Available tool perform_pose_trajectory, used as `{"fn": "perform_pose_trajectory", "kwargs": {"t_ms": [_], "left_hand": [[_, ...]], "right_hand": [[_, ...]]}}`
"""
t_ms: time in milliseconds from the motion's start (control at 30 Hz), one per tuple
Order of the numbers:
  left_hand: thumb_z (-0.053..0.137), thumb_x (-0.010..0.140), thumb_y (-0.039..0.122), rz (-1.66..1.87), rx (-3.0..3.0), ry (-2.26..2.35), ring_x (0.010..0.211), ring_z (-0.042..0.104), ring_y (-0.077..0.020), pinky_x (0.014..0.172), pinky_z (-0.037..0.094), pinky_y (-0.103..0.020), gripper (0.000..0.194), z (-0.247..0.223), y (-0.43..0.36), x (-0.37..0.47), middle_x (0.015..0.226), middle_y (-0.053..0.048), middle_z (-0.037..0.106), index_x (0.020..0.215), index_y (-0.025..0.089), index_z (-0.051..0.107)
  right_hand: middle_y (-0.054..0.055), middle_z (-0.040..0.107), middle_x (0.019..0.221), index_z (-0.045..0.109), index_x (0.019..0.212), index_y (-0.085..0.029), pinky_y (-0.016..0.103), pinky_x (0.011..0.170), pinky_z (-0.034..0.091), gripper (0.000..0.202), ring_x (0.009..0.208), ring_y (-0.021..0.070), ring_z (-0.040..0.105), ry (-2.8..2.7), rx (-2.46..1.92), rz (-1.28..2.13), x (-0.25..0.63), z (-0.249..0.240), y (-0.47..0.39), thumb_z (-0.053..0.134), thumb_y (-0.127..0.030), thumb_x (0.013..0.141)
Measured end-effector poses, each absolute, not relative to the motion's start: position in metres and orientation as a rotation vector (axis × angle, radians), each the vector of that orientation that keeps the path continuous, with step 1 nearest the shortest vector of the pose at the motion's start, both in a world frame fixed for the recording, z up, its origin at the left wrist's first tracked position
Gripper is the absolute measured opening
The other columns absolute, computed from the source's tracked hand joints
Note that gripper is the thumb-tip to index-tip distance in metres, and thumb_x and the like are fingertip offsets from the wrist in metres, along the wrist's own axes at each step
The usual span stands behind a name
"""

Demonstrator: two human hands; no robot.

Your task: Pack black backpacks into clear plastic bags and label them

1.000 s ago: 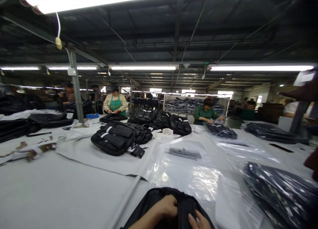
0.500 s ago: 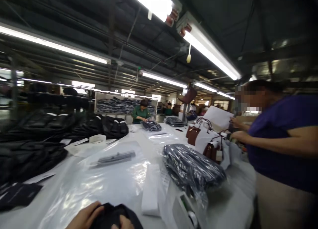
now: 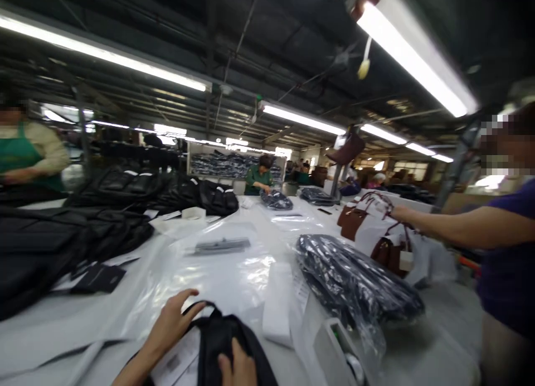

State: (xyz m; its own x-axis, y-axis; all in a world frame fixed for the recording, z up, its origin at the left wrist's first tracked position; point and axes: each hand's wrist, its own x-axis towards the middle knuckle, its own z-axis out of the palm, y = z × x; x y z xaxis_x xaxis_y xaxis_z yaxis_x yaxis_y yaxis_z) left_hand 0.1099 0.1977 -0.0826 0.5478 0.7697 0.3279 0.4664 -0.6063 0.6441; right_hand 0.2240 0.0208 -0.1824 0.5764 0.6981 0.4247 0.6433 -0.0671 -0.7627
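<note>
At far left, soft black bags (image 3: 37, 244) lie heaped beside one flat black card (image 3: 99, 278). Then I see the left hand (image 3: 171, 319), fingers bent at the top of one black fabric bag (image 3: 212, 337), bottom centre; the right hand (image 3: 238, 368) touches its front. I cannot tell whether either grips. Rightward, one white box (image 3: 325, 352) and one crinkly plastic-wrapped bundle (image 3: 355, 271) obstruct.

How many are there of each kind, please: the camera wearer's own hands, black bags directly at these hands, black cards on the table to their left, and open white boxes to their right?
Hands (left hand, right hand): 2
Black bag: 1
Black card: 1
Open white box: 1
Total: 5
</note>
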Motion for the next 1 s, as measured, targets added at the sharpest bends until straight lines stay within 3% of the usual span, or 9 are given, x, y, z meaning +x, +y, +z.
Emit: {"fn": "perform_pose_trajectory", "kwargs": {"t_ms": [100,200,267,367,500,667,800,900,1000], "left_hand": [[0.048,0.081,0.05,0.722,2.278,1.113,0.084,0.062,-0.0233,0.077,0.043,-0.032,0.034,-0.063,0.168,0.086,0.086,-0.005,0.068,0.09,0.019,0.06],[0.047,0.082,0.044,0.574,2.256,1.141,0.066,0.06,-0.0181,0.063,0.042,-0.026,0.029,-0.062,0.142,0.067,0.069,-0.001,0.065,0.082,0.019,0.061],[0.05,0.08,0.037,0.451,2.29,1.143,0.071,0.06,-0.0182,0.066,0.041,-0.026,0.024,-0.068,0.129,0.059,0.077,-0.002,0.065,0.089,0.019,0.062],[0.051,0.075,0.028,0.275,2.374,1.202,0.087,0.059,-0.0236,0.077,0.041,-0.031,0.035,-0.074,0.121,0.057,0.094,-0.009,0.063,0.106,0.016,0.059],[0.055,0.066,0.027,0.194,2.41,1.274,0.087,0.058,-0.0318,0.074,0.04,-0.038,0.029,-0.075,0.124,0.07,0.09,-0.014,0.062,0.092,0.013,0.061],[0.051,0.069,0.024,0.086,2.332,1.197,0.073,0.062,-0.0254,0.061,0.041,-0.029,0.015,-0.087,0.116,0.093,0.071,-0.008,0.065,0.066,0.014,0.062],[0.047,0.071,0.016,-0.022,2.263,0.956,0.069,0.064,-0.0189,0.056,0.044,-0.022,0.02,-0.096,0.109,0.098,0.07,-0.001,0.069,0.07,0.015,0.067],[0.044,0.072,0.011,-0.084,2.245,0.918,0.054,0.062,-0.0156,0.051,0.046,-0.022,0.025,-0.085,0.115,0.088,0.06,0.0,0.067,0.072,0.014,0.068],[0.036,0.084,0.018,0.107,2.35,1.021,0.077,0.066,-0.021,0.073,0.051,-0.035,0.032,-0.065,0.124,0.08,0.083,-0.008,0.07,0.094,0.013,0.067]], "right_hand": [[0.017,0.066,0.109,0.062,0.116,-0.013,0.045,0.087,0.049,0.049,0.101,0.0338,0.062,-0.945,-1.736,0.38,0.216,-0.171,0.019,0.043,-0.048,0.086],[0.013,0.068,0.107,0.063,0.114,-0.017,0.042,0.087,0.049,0.046,0.101,0.0319,0.062,-0.881,-1.635,0.543,0.22,-0.161,0.016,0.047,-0.049,0.083],[0.012,0.069,0.104,0.066,0.11,-0.019,0.04,0.083,0.05,0.045,0.098,0.0311,0.064,-0.852,-1.585,0.596,0.224,-0.158,0.015,0.05,-0.05,0.081],[0.011,0.07,0.103,0.067,0.106,-0.018,0.038,0.08,0.051,0.044,0.095,0.0299,0.064,-0.82,-1.527,0.628,0.226,-0.155,0.014,0.051,-0.051,0.08],[0.012,0.07,0.1,0.068,0.101,-0.015,0.037,0.083,0.049,0.043,0.094,0.0289,0.065,-0.841,-1.533,0.614,0.23,-0.143,0.014,0.047,-0.049,0.083],[0.015,0.068,0.106,0.06,0.115,-0.01,0.034,0.085,0.049,0.046,0.098,0.0271,0.064,-0.961,-1.786,0.5,0.227,-0.133,0.013,0.038,-0.041,0.089],[0.016,0.071,0.091,0.034,0.139,-0.008,0.04,0.07,0.051,0.051,0.081,0.0303,0.068,-1.2,-2.179,0.388,0.215,-0.141,0.011,0.028,-0.034,0.095],[0.014,0.07,0.083,0.03,0.14,-0.009,0.041,0.064,0.052,0.049,0.075,0.0311,0.068,-1.377,-2.355,0.305,0.206,-0.147,0.012,0.024,-0.03,0.096],[0.013,0.069,0.082,0.033,0.139,-0.011,0.04,0.06,0.052,0.047,0.07,0.0297,0.068,-1.449,-2.446,0.187,0.202,-0.149,0.014,0.026,-0.028,0.096]]}}
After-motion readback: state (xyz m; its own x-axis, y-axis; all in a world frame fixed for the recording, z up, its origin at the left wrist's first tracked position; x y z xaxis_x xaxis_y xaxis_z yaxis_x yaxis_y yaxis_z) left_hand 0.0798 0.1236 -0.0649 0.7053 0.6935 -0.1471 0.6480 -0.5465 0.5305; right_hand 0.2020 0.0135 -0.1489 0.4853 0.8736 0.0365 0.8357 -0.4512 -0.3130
